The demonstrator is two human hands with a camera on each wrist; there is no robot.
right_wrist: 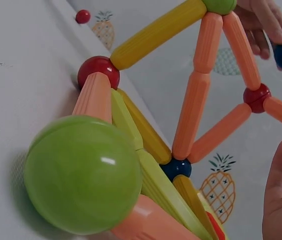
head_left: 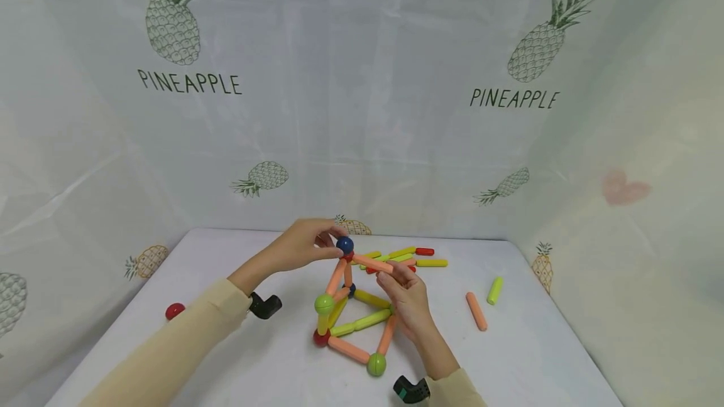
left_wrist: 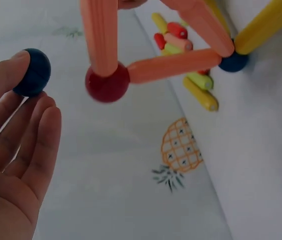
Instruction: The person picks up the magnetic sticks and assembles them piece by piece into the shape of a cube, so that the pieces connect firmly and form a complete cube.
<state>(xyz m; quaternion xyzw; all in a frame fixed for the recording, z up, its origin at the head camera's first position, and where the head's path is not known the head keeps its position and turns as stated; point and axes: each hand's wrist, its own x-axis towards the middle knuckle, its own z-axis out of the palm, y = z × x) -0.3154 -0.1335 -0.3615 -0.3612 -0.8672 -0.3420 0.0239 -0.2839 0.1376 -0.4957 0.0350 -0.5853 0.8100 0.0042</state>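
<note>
My left hand (head_left: 300, 247) pinches a blue ball (left_wrist: 33, 72) between thumb and fingers. In the left wrist view the ball stands apart from the red ball (left_wrist: 107, 85) at the top of a frame of balls and sticks. My right hand (head_left: 410, 300) pinches the end of an orange stick (head_left: 373, 263) whose other end joins that red ball. Two more orange sticks run from the red ball, one to a green ball (head_left: 325, 304), one to a dark blue ball (right_wrist: 176, 169). Lower down, a red ball (head_left: 321, 336) and another green ball (head_left: 376, 364) form corners on the table.
Several loose yellow, green, red and orange sticks (head_left: 432, 263) lie behind the frame. To the right lie an orange stick (head_left: 476, 311) and a yellow-green stick (head_left: 494, 291). A loose red ball (head_left: 175, 311) sits at the left. A pineapple-print cloth (head_left: 362, 112) hangs behind the white table (head_left: 254, 363).
</note>
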